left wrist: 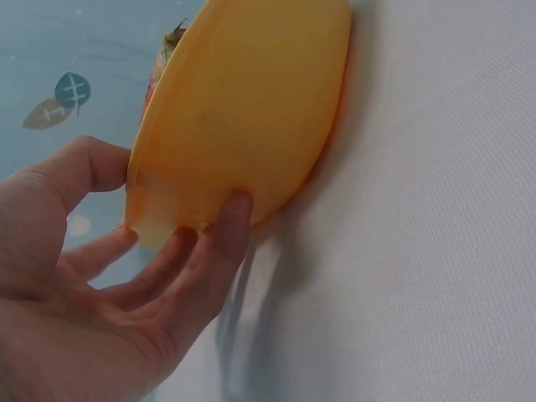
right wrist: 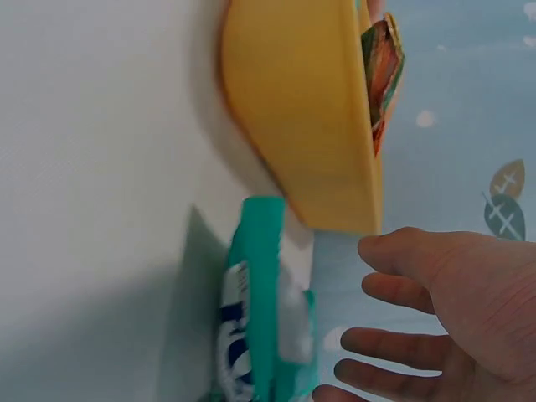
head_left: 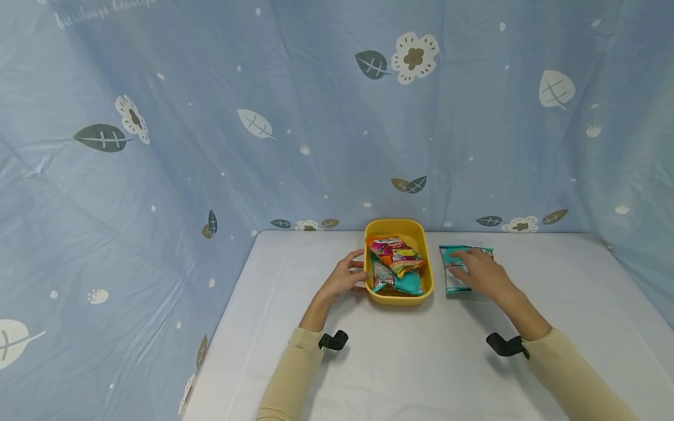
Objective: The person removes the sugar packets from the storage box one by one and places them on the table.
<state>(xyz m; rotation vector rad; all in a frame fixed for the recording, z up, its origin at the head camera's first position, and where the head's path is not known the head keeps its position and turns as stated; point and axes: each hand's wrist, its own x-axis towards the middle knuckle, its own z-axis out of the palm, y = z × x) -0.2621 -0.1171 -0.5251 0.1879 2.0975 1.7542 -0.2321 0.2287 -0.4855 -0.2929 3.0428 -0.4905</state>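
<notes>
A yellow tray stands at the back middle of the white table. It holds several snack packets, with an orange and pink packet on top. My left hand is at the tray's left side. In the left wrist view its straight fingers lean on the tray's outer wall and the thumb is by the rim. To the right of the tray a teal packet lies flat on the table. My right hand hovers over it with spread fingers; the packet shows beside the tray.
A blue curtain with leaves and flowers closes the back and left of the table. Black wrist mounts sit on both beige sleeves. The table's left edge runs close to my left arm.
</notes>
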